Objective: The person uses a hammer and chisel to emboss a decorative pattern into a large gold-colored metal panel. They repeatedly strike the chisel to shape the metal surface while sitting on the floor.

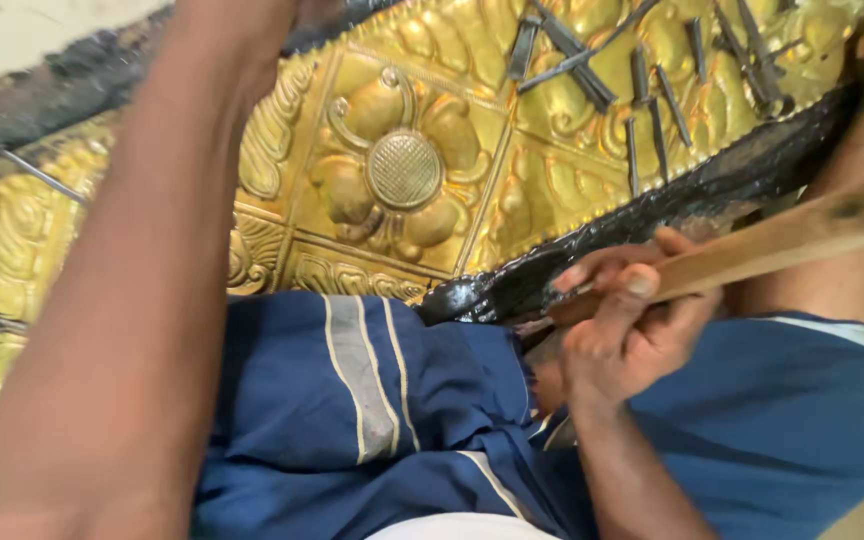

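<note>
The right hand (pixel 632 330) clenches a wooden handle (pixel 782 245) slanting over the embossed golden panel (pixel 402 170), which rests against the lap on black pitch (pixel 652 215), probably for backing. The left hand runs out of view, grip unknowable; metal punches (pixel 652 80) lie close on the panel.

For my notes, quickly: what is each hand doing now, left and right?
Left hand: out of view past the top edge; only the forearm shows.
Right hand: closed around a wooden stick.
</note>
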